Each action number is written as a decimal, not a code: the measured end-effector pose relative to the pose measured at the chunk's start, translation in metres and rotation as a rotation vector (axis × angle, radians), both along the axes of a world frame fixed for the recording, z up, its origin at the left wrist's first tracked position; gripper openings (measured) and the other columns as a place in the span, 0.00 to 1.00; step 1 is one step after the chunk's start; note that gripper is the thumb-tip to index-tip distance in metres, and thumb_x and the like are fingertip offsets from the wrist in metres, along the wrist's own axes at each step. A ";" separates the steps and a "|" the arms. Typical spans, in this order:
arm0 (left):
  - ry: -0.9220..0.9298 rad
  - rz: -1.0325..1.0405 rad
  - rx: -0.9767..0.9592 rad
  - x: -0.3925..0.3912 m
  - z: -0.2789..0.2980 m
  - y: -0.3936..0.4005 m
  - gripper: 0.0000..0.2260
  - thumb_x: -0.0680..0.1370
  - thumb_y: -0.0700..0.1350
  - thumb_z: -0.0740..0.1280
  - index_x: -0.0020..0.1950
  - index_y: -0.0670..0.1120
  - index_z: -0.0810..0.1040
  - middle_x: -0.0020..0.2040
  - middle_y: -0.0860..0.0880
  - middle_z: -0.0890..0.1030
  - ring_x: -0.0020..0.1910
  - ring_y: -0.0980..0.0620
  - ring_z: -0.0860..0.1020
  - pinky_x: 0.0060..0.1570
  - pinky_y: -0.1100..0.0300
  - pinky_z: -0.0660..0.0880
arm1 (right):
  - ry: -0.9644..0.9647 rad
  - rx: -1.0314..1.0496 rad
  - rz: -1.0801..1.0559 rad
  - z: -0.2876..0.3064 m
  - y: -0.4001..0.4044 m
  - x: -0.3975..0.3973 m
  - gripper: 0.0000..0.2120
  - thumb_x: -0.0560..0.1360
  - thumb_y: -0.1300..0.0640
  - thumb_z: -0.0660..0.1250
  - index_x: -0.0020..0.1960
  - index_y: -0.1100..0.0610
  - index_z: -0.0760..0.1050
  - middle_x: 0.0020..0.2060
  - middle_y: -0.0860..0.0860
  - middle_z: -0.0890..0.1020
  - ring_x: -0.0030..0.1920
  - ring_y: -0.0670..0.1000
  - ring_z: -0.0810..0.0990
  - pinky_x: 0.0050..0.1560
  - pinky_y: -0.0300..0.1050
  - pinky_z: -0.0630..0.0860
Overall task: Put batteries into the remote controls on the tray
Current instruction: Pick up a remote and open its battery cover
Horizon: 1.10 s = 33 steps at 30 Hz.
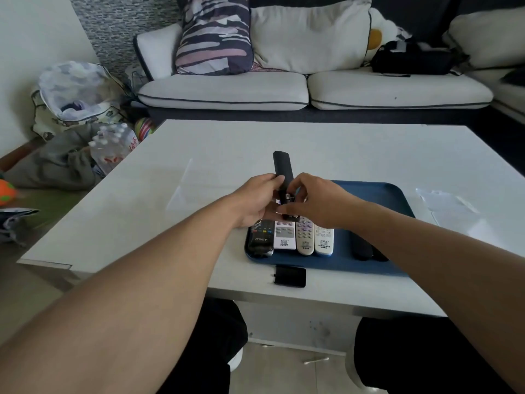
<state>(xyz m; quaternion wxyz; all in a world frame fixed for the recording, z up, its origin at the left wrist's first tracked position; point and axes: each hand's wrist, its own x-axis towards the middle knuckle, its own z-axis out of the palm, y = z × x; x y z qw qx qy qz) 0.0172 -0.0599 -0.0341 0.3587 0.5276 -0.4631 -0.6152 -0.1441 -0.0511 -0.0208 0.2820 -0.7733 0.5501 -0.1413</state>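
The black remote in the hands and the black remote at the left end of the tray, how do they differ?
The held remote is lifted above the blue tray, gripped by the left hand with the right hand working at its near end; the tray remote lies flat. The held one shows a plain dark side; the tray one shows coloured buttons and white lettering. Both are black and elongated.

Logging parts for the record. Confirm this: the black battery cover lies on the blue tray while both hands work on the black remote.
Not quite. In the head view the black battery cover lies on the white table, just off the blue tray. The left hand and right hand do work on the black remote.
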 end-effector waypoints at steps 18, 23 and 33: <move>-0.052 0.011 -0.067 -0.009 0.004 0.001 0.10 0.86 0.48 0.59 0.62 0.43 0.72 0.52 0.37 0.79 0.50 0.32 0.82 0.51 0.37 0.81 | -0.431 0.312 -0.405 -0.002 -0.007 0.004 0.09 0.71 0.53 0.75 0.45 0.59 0.84 0.40 0.57 0.87 0.41 0.56 0.86 0.56 0.56 0.82; -0.028 0.160 -0.045 -0.003 0.004 -0.003 0.11 0.87 0.45 0.55 0.62 0.41 0.72 0.39 0.45 0.85 0.34 0.46 0.83 0.34 0.49 0.82 | -0.750 0.447 -0.458 0.008 -0.007 0.004 0.05 0.77 0.64 0.63 0.45 0.66 0.76 0.39 0.60 0.83 0.35 0.55 0.81 0.43 0.48 0.82; 0.106 0.161 0.097 -0.002 0.009 -0.003 0.13 0.85 0.48 0.61 0.59 0.38 0.76 0.42 0.40 0.80 0.36 0.42 0.81 0.42 0.45 0.84 | -0.236 0.011 -0.071 0.002 0.001 0.001 0.06 0.75 0.56 0.71 0.44 0.46 0.85 0.25 0.43 0.72 0.25 0.44 0.66 0.25 0.36 0.64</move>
